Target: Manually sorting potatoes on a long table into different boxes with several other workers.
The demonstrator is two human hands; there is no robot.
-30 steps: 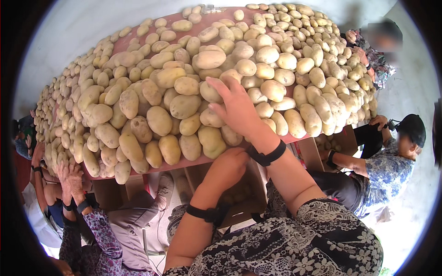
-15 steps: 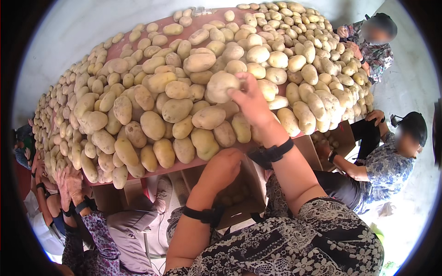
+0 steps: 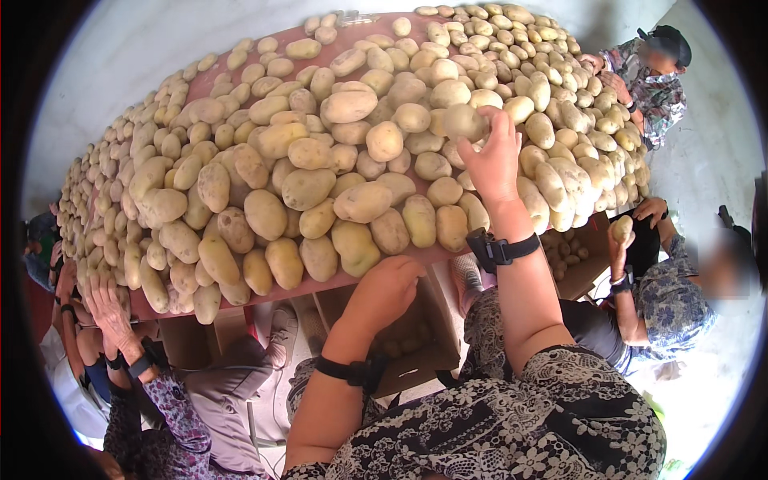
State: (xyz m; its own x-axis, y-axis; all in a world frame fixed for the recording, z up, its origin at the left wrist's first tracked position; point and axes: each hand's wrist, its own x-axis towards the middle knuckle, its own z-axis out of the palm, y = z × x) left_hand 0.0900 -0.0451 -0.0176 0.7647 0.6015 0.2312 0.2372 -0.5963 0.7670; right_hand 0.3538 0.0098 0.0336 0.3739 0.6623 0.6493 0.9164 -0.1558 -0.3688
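Between the thumb and fingers of my right hand [image 3: 494,164] is a roundish tan potato [image 3: 464,122], slightly blurred, held over the potato pile [image 3: 308,189]. My left hand [image 3: 384,294] is curled closed just off the near edge of the red table [image 3: 340,282], above an open cardboard box [image 3: 414,370]. Its palm side is hidden, so I cannot make out whether anything is in it. A few potatoes [image 3: 410,344] lie inside that box. Nearest to the left hand on the table is a yellow-green potato [image 3: 356,249].
At left, a co-worker's hands [image 3: 110,308] touch the pile. Another at right lifts a potato [image 3: 621,228] beside a box with potatoes [image 3: 566,254]. A third person's hands [image 3: 612,82] rest at the far right edge. A clear container [image 3: 356,18] stands at the back.
My right hand has moved right and a little farther away with a potato in its grip. My left hand has stayed put. The right co-worker has raised a hand holding a potato.
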